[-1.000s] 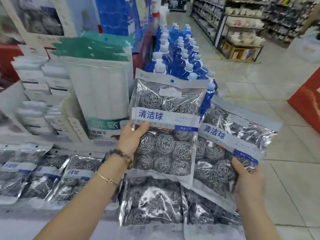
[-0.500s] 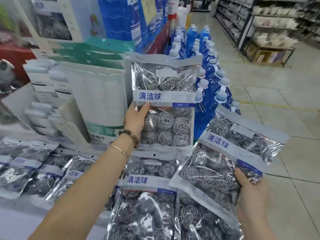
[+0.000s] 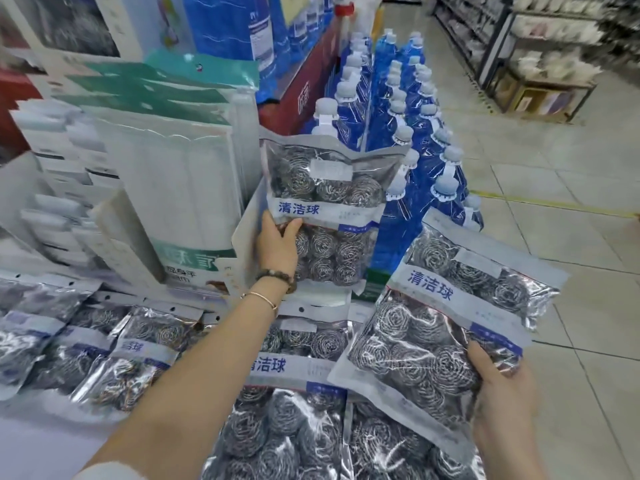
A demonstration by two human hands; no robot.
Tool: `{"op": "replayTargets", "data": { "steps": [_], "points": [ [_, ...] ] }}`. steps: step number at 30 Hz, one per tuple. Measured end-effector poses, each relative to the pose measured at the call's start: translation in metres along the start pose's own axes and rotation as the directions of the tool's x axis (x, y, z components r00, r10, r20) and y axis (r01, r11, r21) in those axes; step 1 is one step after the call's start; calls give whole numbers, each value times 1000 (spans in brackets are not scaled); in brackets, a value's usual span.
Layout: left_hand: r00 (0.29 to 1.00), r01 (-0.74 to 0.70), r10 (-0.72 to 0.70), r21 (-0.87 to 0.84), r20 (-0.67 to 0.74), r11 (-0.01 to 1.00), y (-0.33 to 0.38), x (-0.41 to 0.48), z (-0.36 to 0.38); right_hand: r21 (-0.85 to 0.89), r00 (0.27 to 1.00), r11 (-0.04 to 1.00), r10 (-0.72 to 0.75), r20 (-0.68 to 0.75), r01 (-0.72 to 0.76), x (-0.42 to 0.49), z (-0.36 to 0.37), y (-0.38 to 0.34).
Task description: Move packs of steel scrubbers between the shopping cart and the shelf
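Note:
My left hand [image 3: 277, 242] grips a clear pack of steel scrubbers [image 3: 329, 209] by its left edge and holds it upright against the standing white packs [image 3: 173, 188] at the back of the shelf. Lower right, my right hand [image 3: 498, 386] holds a second scrubber pack [image 3: 440, 327] by its bottom corner, tilted over the shelf's right end. Several more scrubber packs [image 3: 287, 358] lie flat on the shelf below both hands. No shopping cart is in view.
Rows of blue bottles [image 3: 408, 133] with white caps stand right behind the upright pack. White boxed goods [image 3: 52, 140] are stacked at the left. Tiled aisle floor [image 3: 571, 237] runs along the right, with dark shelving [image 3: 519, 46] of crockery at the far right.
My left hand has carried its pack up and back toward the standing white packs, and it now leans there. The right hand's pack has dropped slightly and stays tilted.

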State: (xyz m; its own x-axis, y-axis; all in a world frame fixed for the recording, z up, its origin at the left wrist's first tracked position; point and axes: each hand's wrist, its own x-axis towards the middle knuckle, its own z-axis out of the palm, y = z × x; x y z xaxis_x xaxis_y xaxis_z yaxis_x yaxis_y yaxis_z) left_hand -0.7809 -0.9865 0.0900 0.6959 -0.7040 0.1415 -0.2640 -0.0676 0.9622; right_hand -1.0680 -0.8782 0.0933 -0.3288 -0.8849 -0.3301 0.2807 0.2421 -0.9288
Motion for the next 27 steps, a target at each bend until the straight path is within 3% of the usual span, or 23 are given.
{"op": "replayTargets", "data": {
  "steps": [9, 15, 20, 27],
  "points": [
    [997, -5, 12, 92, -79, 996, 0, -7, -2, -47, 1000, 999, 1, -10, -2, 6, -3, 9],
    [988, -145, 147, 76, -34, 987, 1, -11, -8, -30, 999, 999, -10, 32, 11, 3, -2, 8],
    [917, -368, 399, 385, 0, 846, 3, -21, -8, -50, 996, 997, -62, 60, 65, 3, 4, 10],
    [900, -405, 431, 484, 61, 776, 5, -25, -18, -8, 989, 996, -91, 118, 92, -4, 19, -2]
  ]
}}
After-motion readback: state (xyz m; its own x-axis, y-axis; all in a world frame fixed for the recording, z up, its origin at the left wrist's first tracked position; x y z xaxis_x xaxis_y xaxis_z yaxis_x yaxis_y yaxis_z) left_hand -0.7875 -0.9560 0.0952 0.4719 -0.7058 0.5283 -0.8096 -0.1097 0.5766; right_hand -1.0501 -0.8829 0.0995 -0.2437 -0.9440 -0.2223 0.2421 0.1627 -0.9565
